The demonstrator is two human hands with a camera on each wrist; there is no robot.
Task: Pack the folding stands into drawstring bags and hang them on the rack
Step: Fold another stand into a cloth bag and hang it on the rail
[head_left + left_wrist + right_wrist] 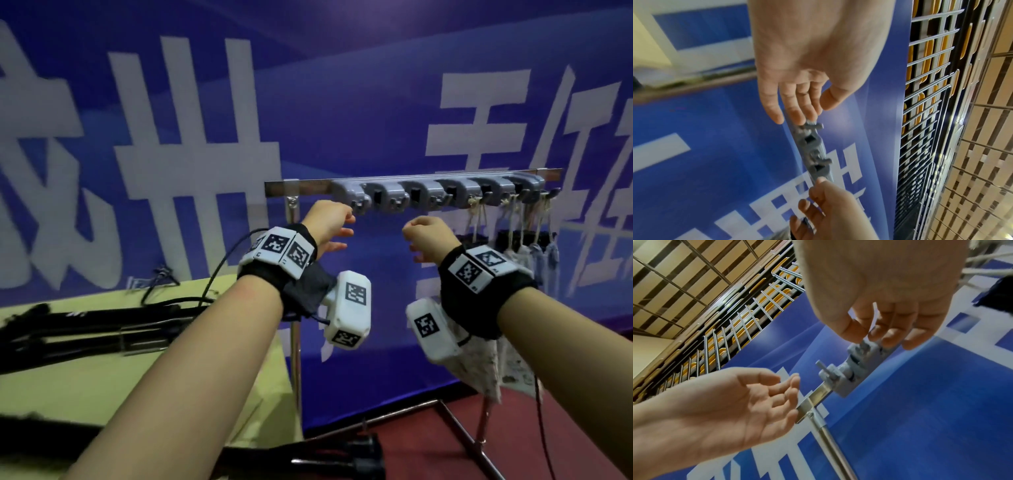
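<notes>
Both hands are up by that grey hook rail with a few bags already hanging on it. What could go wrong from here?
The hung bags crowd the hooks at the rack's right end, so their cords might tangle. The folding stands lie near the table edge, and a trailing wrist cable could perhaps snag them. Neither the left hand nor the right hand visibly holds a bag.

Shiny metal rack (pixel 297 342), matt plastic hooks (pixel 394 200)

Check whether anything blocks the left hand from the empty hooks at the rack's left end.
Nothing visible does. The left hand is open just below the leftmost hook of the rack, with only air between. The hung bags are at the right end.
</notes>
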